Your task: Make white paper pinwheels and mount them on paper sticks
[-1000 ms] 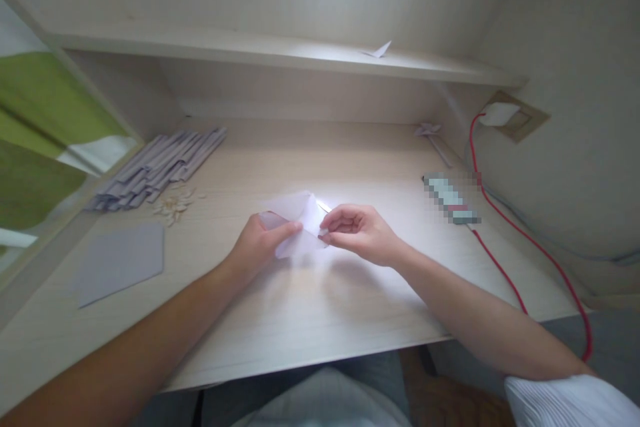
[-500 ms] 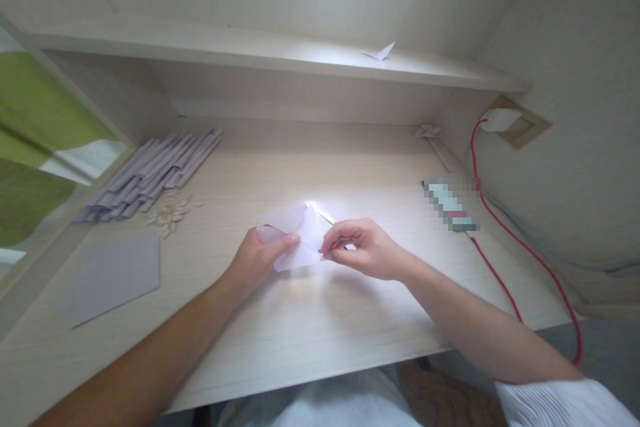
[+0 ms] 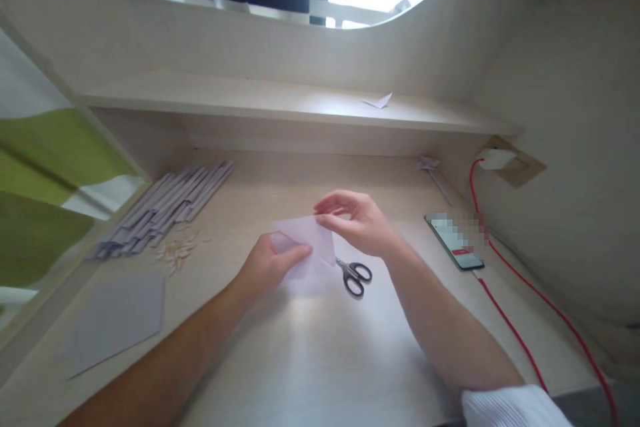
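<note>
Across the pale counter, under a long shelf, the big things keep their places: a bundle of grey paper strips far left, a flat grey sheet near left, a phone on a red cable at the right. Mid-counter, both hands hold a pale folded paper. The left hand pinches its near left corner, as it did a second ago; the right hand has risen to grip the top edge with its fingertips. That lift uncovers small scissors lying just right of the paper (shut, nobody touching them), so the work in hand looks like folding rather than cutting.
</note>
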Demonstrator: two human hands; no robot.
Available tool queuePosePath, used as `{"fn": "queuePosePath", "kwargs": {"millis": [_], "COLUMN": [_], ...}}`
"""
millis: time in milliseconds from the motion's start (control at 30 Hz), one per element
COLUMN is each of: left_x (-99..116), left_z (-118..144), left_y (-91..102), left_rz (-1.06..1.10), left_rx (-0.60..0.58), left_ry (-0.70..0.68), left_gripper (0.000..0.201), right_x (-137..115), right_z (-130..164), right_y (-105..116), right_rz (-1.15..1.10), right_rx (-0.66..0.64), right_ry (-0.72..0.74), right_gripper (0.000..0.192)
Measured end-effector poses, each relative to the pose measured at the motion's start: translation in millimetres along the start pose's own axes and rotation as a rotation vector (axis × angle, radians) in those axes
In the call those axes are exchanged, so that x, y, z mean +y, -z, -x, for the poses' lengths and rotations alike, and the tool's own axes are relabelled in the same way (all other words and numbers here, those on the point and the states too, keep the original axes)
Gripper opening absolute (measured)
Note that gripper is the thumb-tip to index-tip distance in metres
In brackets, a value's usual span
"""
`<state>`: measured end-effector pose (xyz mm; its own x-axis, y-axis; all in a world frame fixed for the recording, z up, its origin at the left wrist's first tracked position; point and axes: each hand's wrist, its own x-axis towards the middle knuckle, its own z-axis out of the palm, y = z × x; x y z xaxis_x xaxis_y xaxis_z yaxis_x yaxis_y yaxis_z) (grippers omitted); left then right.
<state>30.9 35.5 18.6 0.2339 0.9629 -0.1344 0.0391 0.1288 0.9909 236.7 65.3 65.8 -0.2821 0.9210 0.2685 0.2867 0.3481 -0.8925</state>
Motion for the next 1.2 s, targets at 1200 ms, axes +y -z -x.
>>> {"fn": "queuePosePath", "kwargs": {"millis": [1200], "left_x": [45.3], "left_z": [-25.1], "left_y": [14.3], "left_rz": [-0.314], "left_rx": [0.100], "left_ry": [-0.209], "left_gripper": [0.028], "right_x": [-3.6], "right_z": [-17.2], "right_y": [5.9], "right_rz": [-0.169], "right_rx": [-0.134], "right_ry": [-0.160], "right_gripper": [0.011]}}
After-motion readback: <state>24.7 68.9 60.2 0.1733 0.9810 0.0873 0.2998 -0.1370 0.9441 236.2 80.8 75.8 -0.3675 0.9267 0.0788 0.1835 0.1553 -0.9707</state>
